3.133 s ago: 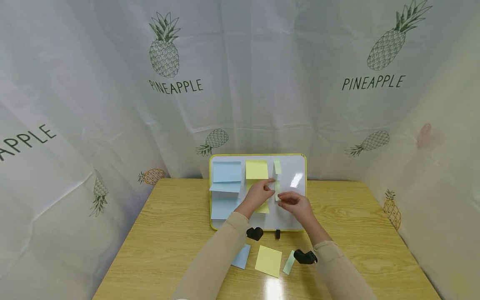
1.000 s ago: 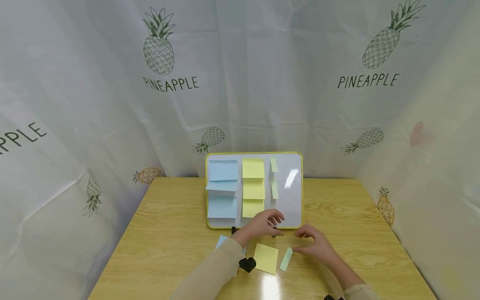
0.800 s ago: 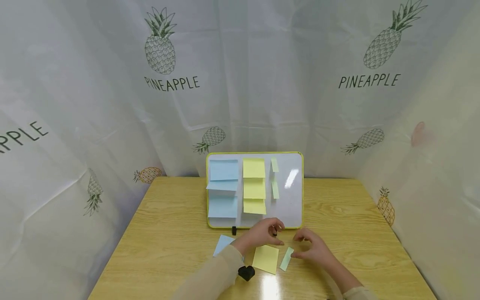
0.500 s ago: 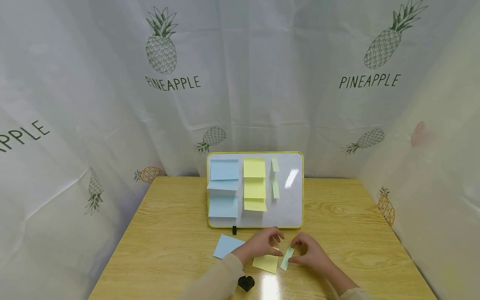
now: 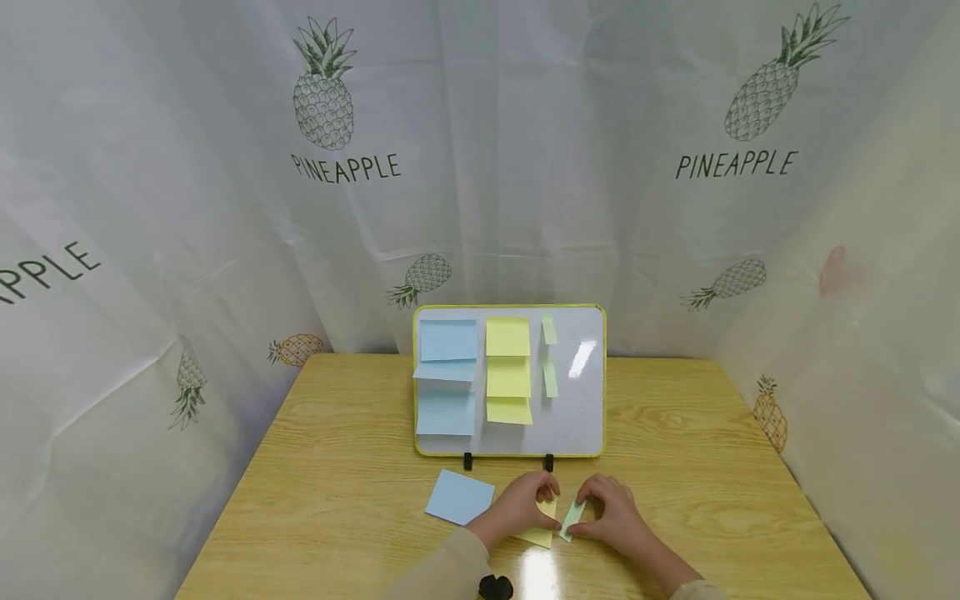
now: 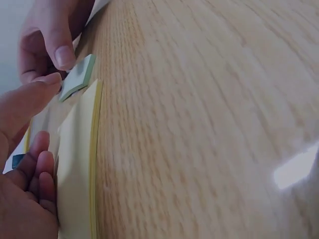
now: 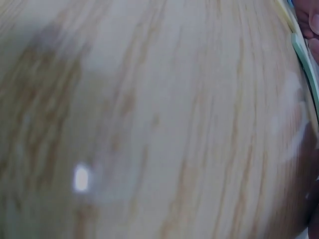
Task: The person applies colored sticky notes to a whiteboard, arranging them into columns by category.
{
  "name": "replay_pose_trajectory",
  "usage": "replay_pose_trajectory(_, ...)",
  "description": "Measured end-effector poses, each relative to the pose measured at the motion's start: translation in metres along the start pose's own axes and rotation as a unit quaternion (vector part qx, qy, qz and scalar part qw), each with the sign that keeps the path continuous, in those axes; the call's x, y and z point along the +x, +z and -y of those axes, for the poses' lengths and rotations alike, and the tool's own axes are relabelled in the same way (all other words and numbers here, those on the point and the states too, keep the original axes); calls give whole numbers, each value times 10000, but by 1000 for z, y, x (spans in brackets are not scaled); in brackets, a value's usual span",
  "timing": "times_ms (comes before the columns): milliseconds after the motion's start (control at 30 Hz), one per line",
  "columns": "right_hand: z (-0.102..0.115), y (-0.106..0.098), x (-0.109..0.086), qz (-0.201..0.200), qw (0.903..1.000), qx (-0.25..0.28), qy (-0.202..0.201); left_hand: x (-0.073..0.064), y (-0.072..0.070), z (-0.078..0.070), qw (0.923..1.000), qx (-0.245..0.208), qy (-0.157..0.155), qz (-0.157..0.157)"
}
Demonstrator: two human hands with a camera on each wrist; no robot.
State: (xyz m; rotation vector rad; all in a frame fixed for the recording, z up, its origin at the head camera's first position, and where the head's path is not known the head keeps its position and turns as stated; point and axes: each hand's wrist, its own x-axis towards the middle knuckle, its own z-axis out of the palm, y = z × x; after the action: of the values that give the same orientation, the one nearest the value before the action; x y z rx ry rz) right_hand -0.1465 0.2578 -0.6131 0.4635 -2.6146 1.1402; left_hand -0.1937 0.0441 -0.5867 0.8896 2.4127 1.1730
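In the head view, a narrow pad of pale green sticky notes [image 5: 572, 522] lies on the table. My right hand [image 5: 611, 517] has thumb and index finger on it, gripping it from the right. My left hand [image 5: 519, 507] hovers over the yellow sticky note pad [image 5: 538, 537], fingers loosely bent, holding nothing. In the left wrist view, the left thumb tip [image 6: 50, 78] comes close to the green pad [image 6: 79, 78]; whether it touches, I cannot tell. The right wrist view catches only the green pad's edge [image 7: 305, 67] and some fingertips at the right.
A yellow-framed whiteboard [image 5: 576, 425] stands behind on black feet [image 5: 468, 461]. It bears blue notes [image 5: 447, 340], yellow notes [image 5: 507, 337] and two narrow green notes [image 5: 550, 379]. A blue sticky note pad [image 5: 459, 497] lies left of the hands. A pineapple-print curtain [image 5: 510, 167] encloses the table.
Both hands came down from the whiteboard to the pads on the table. The right hand moved left onto the green pad; the left hand moved down over the yellow pad.
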Motion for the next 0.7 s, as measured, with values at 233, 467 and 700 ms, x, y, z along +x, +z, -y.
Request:
replay_pose_trajectory(233,-2,2,-1,55,10000,-36,-45,0,6,2,9985,495,206,46)
replay_pose_trajectory(467,-2,1,-2,213,9998,-3,33,-2,12,1,9950,944,247,-230)
replay_pose_trajectory(700,0,-1,0,292,9995,40,80,-7,13,-7,9937,1075,-43,-320)
